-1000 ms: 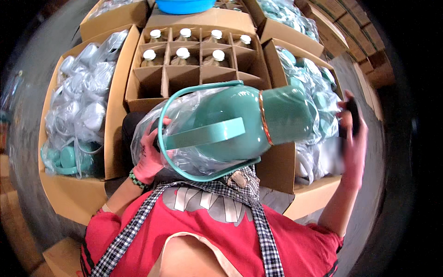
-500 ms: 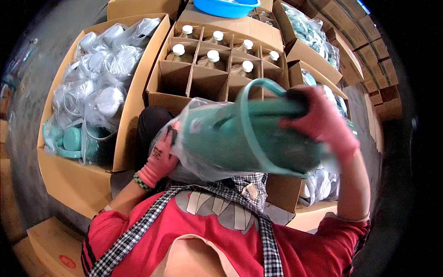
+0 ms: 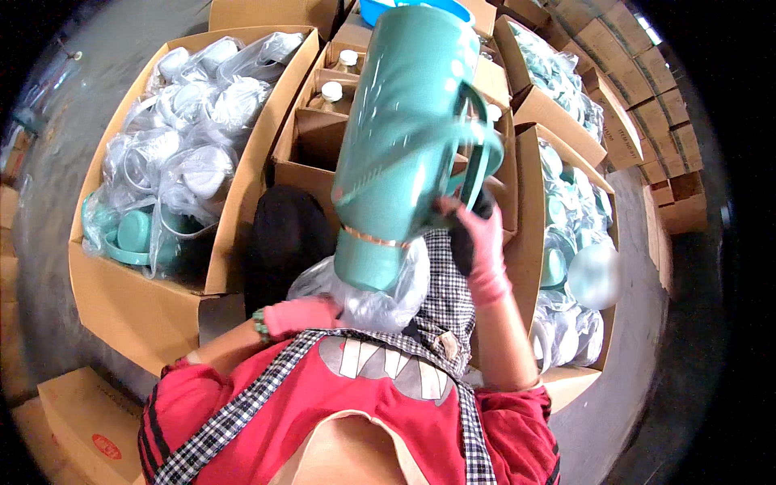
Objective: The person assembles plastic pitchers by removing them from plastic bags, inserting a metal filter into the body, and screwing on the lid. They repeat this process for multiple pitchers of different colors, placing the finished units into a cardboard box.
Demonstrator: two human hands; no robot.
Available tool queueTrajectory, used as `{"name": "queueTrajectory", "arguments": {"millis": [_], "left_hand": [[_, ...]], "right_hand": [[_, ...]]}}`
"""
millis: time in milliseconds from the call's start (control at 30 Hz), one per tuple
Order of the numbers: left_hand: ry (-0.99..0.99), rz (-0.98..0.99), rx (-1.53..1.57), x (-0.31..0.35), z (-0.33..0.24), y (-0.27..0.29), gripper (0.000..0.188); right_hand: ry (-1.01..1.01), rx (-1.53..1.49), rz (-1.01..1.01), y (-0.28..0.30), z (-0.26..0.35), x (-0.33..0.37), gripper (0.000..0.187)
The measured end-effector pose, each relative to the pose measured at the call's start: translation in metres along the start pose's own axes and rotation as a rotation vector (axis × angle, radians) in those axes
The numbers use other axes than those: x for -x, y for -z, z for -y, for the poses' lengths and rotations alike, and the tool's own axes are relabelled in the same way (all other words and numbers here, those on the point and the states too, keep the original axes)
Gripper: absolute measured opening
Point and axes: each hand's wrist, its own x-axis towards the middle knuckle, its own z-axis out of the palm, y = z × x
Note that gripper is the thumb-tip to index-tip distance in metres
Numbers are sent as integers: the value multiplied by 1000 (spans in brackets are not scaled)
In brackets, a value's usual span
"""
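Observation:
A large teal thermos jug (image 3: 404,129) hangs tilted in front of me. Its narrower end, with a copper-coloured band, points down into or just over a clear plastic bag (image 3: 396,303). My right hand (image 3: 478,246), in a pink and black glove, closes around the lower part of the jug's side handle. A thin teal carrying loop swings across the body, smeared by motion. My left hand (image 3: 303,315), also gloved, lies low against the bag at my lap; its fingers are mostly hidden by the plastic.
On the left, an open carton (image 3: 206,250) holds bagged white jugs and teal ones. Behind the jug, a divided carton (image 3: 315,174) holds bottles with white caps. More cartons of bagged teal and white jugs (image 3: 566,218) stand right. A blue basin (image 3: 376,11) sits at the back.
The jug has swung from lying sideways to steeply tilted, its far end now away from me. The bag has slid off most of its body. My right hand has moved left and nearer.

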Motion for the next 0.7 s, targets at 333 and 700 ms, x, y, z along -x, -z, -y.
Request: {"name": "queueTrajectory", "arguments": {"millis": [333, 700], "left_hand": [[-235, -828, 809, 29, 1, 53, 59], [-133, -760, 47, -52, 7, 35, 79]], "right_hand": [[-408, -119, 386, 6, -107, 118, 38], [-204, 693, 732, 9, -106, 105, 52]]}}
